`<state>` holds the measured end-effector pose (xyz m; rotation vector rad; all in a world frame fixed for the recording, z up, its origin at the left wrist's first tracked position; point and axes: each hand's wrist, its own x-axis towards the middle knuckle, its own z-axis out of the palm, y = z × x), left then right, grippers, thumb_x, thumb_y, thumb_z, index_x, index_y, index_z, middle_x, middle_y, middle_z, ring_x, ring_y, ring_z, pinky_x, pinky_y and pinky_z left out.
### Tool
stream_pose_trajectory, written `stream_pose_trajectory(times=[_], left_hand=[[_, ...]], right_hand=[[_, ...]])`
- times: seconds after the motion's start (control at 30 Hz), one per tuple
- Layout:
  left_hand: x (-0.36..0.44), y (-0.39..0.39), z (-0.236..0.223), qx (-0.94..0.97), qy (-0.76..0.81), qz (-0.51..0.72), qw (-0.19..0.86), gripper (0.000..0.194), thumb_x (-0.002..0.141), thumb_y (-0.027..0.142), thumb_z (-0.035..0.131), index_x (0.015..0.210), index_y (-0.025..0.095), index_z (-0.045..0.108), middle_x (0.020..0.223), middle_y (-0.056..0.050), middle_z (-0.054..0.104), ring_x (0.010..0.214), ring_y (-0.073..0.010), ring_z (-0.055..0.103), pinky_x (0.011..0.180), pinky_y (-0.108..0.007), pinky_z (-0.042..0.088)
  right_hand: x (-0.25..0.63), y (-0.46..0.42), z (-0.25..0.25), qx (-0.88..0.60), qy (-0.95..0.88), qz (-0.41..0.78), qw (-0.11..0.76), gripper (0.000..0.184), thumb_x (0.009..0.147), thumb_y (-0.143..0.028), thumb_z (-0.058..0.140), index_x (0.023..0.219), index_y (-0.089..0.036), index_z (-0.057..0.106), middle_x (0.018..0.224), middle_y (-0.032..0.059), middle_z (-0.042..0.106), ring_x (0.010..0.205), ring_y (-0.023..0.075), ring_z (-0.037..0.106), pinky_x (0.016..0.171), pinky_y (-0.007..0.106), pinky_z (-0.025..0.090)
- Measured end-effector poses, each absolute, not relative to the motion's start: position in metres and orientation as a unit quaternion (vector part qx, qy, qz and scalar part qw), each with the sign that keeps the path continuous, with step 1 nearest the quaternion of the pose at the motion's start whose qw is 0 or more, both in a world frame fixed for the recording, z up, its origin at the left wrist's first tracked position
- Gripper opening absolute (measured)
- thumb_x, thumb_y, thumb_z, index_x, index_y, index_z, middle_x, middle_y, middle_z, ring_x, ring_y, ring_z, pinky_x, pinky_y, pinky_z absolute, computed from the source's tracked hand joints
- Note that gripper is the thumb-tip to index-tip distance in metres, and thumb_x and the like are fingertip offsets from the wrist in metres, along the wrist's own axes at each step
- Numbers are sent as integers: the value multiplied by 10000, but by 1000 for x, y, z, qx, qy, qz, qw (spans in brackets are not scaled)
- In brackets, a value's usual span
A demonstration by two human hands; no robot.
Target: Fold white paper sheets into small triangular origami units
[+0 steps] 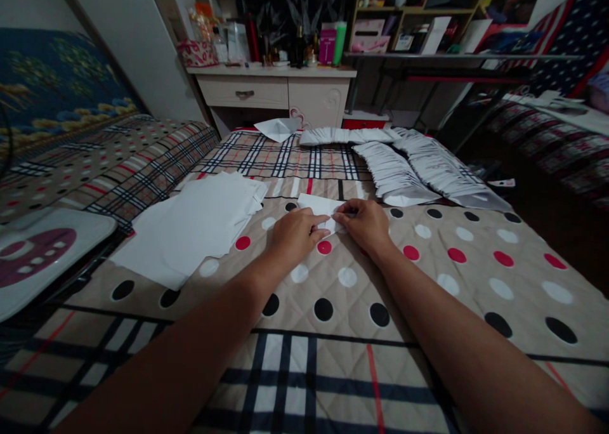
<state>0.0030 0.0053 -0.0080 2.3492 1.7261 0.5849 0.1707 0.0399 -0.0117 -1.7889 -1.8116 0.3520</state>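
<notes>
A small folded piece of white paper [320, 202] lies on the patterned bedspread [361, 275] in front of me. My left hand [295, 234] is on its left part, with the index finger stretched across it and the thumb at its near edge. From the right, my right hand [364, 223] pinches the paper between thumb and bent fingers. The fingertips of both hands almost meet at the middle of the sheet. Left of my hands lies a loose pile of white paper sheets [195, 215].
Rows of folded white papers [392, 170] stand packed at the far right of the bed, with another row [345, 136] behind. A single sheet [278, 128] lies at the far edge. A white plastic lid-like object [52, 250] is at left. Beyond stands a white dresser [276, 75].
</notes>
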Motion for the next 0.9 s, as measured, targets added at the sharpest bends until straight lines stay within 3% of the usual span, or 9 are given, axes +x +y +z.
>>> stream_pose_trajectory(times=[0.17, 0.3, 0.43, 0.53, 0.63, 0.73, 0.83, 0.9], left_hand=[[7, 3, 0, 798, 585, 129, 63, 327, 882, 385, 594, 1195, 338, 674, 996, -30, 679, 983, -227, 588, 713, -297, 435], [9, 2, 3, 800, 587, 109, 58, 323, 883, 377, 590, 1192, 345, 676, 998, -42, 671, 1004, -240, 575, 713, -299, 434], [9, 2, 1, 801, 584, 115, 64, 302, 879, 381, 589, 1163, 350, 688, 997, -39, 668, 1016, -234, 571, 736, -292, 443], [9, 2, 2, 802, 584, 113, 57, 221, 888, 328, 563, 1032, 305, 729, 1012, -46, 668, 1031, -230, 576, 749, -288, 450], [10, 4, 3, 781, 612, 104, 71, 243, 898, 217, 490, 991, 224, 715, 1059, -77, 676, 1031, -231, 597, 784, -299, 460], [10, 6, 2, 771, 623, 109, 82, 277, 906, 199, 449, 1057, 186, 681, 1060, -94, 680, 1023, -230, 609, 812, -306, 462], [9, 5, 1, 793, 597, 101, 64, 266, 912, 237, 451, 976, 204, 707, 1018, -80, 674, 1024, -231, 595, 779, -300, 459], [8, 4, 0, 806, 582, 93, 51, 271, 917, 261, 456, 930, 224, 725, 975, -69, 665, 997, -228, 588, 734, -295, 450]], right_hand=[[171, 39, -12, -670, -678, 121, 277, 158, 725, -375, 688, 795, -246, 747, 714, 1, 709, 688, 175, 614, 564, 270, 317], [174, 39, -11, -657, -701, 64, 269, 160, 764, -358, 659, 819, -225, 729, 828, 33, 706, 791, 202, 608, 615, 288, 358], [173, 35, -10, -635, -725, -32, 266, 189, 816, -222, 569, 925, -192, 721, 1038, 106, 675, 1004, 276, 566, 798, 371, 419], [163, 18, -10, -549, -774, -21, 315, 336, 851, -156, 493, 1141, -153, 663, 1262, 141, 609, 1173, 296, 514, 986, 441, 384], [146, -8, -10, -463, -819, 103, 322, 545, 946, -341, 418, 1443, -117, 397, 1464, 160, 460, 1343, 269, 418, 1092, 452, 348], [134, -30, -11, -443, -835, 174, 278, 878, 920, -611, 382, 1537, -52, 104, 1575, 216, 238, 1457, 279, 245, 1142, 467, 301], [135, -38, -13, -471, -836, 165, 228, 1011, 868, -734, 320, 1532, -9, 84, 1589, 249, 115, 1485, 301, 118, 1171, 487, 234], [141, -38, -14, -491, -840, 138, 185, 1049, 852, -763, 287, 1517, 33, 127, 1576, 275, 113, 1483, 315, 107, 1177, 490, 211]])
